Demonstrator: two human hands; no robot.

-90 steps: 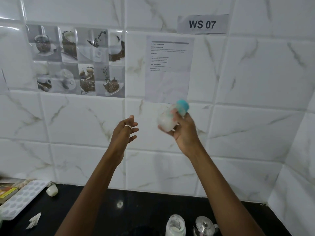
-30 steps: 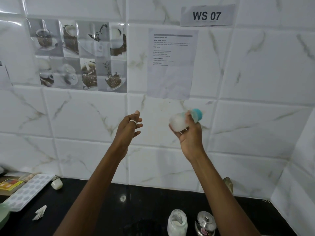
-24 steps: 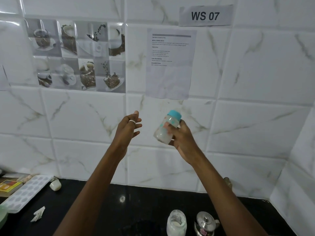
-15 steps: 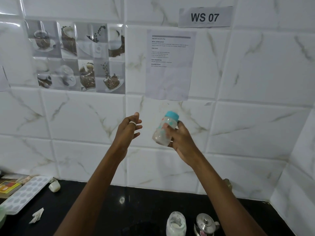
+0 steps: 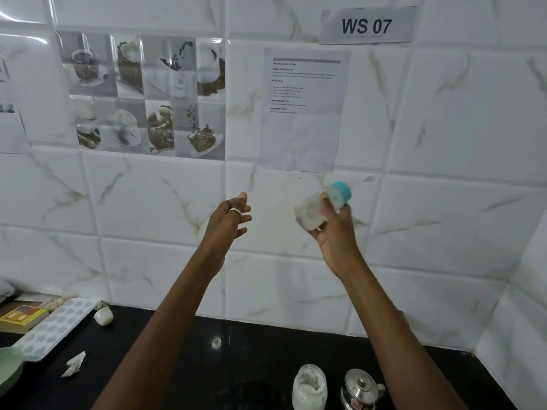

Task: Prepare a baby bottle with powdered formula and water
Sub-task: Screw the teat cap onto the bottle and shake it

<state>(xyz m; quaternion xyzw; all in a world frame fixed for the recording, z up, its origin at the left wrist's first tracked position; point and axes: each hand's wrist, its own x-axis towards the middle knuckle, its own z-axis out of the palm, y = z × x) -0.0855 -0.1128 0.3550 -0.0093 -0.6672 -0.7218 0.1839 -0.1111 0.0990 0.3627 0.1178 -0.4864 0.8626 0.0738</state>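
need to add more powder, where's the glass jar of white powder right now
In the head view, the clear glass jar of white powder stands on the black counter at bottom centre-right, just left of the small steel kettle, below the right forearm.

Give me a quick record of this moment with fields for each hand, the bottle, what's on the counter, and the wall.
right hand: raised, gripping the clear baby bottle with teal cap
bottle: tilted, cap up-right, blurred, white contents
left hand: raised, empty, silver ring on one finger
black counter: glass jar of white powder, steel kettle, white dimpled tray, crumpled paper scrap
wall: "WS 07" label, printed sheet
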